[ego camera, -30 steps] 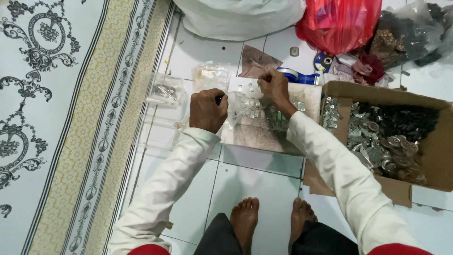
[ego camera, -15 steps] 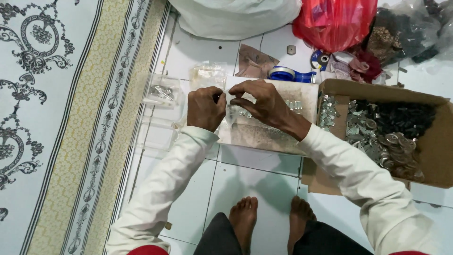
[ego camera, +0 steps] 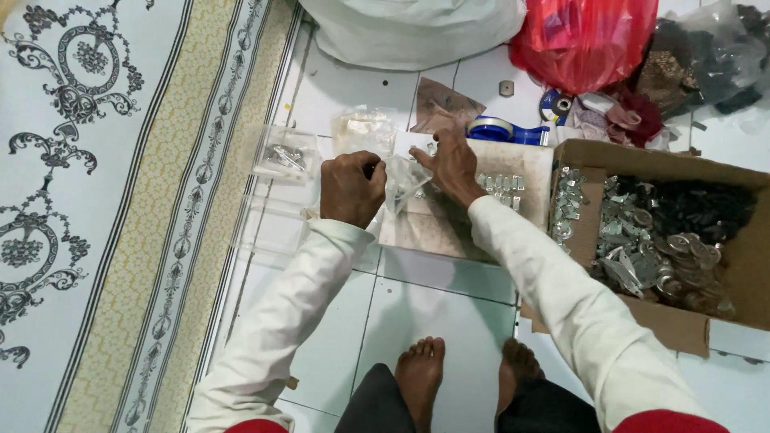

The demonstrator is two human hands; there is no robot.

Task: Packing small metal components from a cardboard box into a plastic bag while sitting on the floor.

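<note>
The left hand is closed on the mouth of a small clear bag held over a board on the floor; the right hand, fingers loosely spread, touches it. Metal pieces could spill if the bag tips

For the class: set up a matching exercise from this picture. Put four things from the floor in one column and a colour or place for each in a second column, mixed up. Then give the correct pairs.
Things
1. cardboard box
2. plastic bag at the top
3. tape dispenser
4. small clear bag

Colour or place
A. red
B. held between the left hand and the right hand
C. blue
D. at the right, holding metal parts

Pairs: 1-D, 2-A, 3-C, 4-B
</note>
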